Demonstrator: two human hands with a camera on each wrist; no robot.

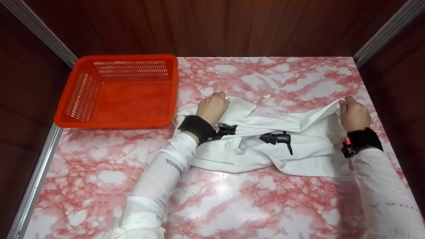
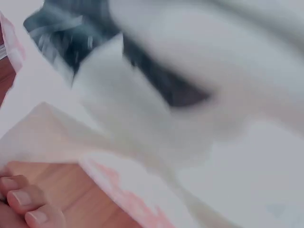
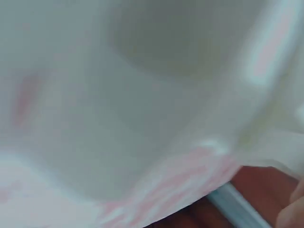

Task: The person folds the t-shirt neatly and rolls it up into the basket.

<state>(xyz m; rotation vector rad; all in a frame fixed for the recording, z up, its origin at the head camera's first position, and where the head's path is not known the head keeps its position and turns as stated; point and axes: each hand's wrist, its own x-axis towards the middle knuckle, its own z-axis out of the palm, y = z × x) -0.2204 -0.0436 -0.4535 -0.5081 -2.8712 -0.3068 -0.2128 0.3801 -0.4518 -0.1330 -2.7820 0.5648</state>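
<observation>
A crumpled white T-shirt-like cloth with black printed patches lies across the table, folded over itself in places. My left hand grips its upper edge near the left end. At the far right, my right hand pinches a corner and holds that edge raised off the table. In the left wrist view the white fabric fills most of the picture, with curled fingers at lower left. Blurred fabric covers much of the right wrist view, and the fingers barely show.
An orange-red plastic basket with slotted walls stands at the back left, close to the cloth's left end. The table has a red and white marbled top. Dark wood panels with metal corner strips enclose its back and sides.
</observation>
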